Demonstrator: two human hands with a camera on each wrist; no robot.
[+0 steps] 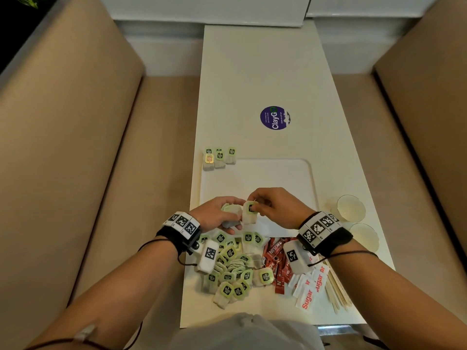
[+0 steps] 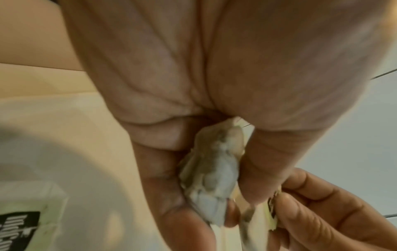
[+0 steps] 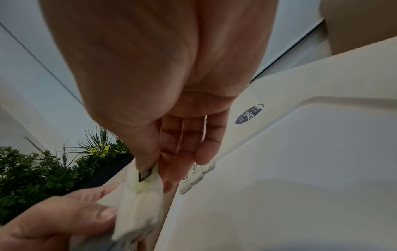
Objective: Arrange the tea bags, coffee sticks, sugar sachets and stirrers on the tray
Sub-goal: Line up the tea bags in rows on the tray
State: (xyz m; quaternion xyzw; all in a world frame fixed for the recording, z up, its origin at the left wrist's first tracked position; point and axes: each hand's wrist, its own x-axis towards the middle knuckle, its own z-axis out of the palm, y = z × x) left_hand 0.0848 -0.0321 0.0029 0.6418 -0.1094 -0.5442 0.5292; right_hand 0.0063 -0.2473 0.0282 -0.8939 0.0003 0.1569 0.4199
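Both grips are busy: our left hand (image 1: 217,215) clutches spare tea bags (image 1: 231,214), our right hand (image 1: 274,205) pinches one tea bag (image 1: 250,212) above the tray (image 1: 283,173). Three bags (image 1: 219,157) sit at its 11 o'clock corner; the pile (image 1: 231,267), coffee sticks (image 1: 274,261), sugar sachets (image 1: 312,286) and stirrers (image 1: 337,290) wait on the counter (image 1: 252,84) at 6 o'clock.

The table (image 1: 265,79) is creamy white, and the tray (image 1: 278,173) on it is a paler white. A round sticker (image 1: 275,117) on the table is deep purple with white lettering. The tea bags (image 1: 232,271) are white pouches with pale green tags that carry black squares printed in white; one tag in the row on the tray (image 1: 209,159) is gold and pink instead. The coffee sticks (image 1: 274,261) are red with white lettering. The sugar sachets (image 1: 309,289) are white with red lettering. The stirrers (image 1: 338,291) are pale wood. Both wrist bands (image 1: 183,223) show black-and-white square patterns. The benches (image 1: 75,122) are tan
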